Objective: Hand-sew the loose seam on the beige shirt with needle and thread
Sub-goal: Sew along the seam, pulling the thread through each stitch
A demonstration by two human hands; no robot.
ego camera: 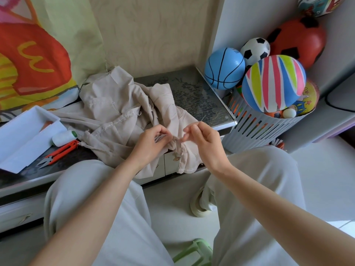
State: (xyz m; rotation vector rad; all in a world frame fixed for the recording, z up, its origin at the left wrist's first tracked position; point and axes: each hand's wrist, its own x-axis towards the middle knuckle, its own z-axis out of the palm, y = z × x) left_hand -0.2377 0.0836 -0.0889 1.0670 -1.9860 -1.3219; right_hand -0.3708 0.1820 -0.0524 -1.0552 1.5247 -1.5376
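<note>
The beige shirt (115, 110) lies crumpled on a low dark table (201, 96), one part hanging over the front edge. My left hand (151, 143) grips a bunched fold of the shirt at that edge. My right hand (201, 141) is just right of it, thumb and forefinger pinching something thin at the fabric; a short thin needle or thread tip (203, 118) seems to stick up above the hand, too small to tell clearly. A white thread spool (63, 138) with a green cap lies to the left beside orange thread snips (57, 153).
A white open box (23, 135) sits at the table's left. A grey slatted basket (259, 131) full of balls stands right of the table, with a striped ball (273, 83) on top. My knees are under the table edge; a green stool (194, 252) is below me.
</note>
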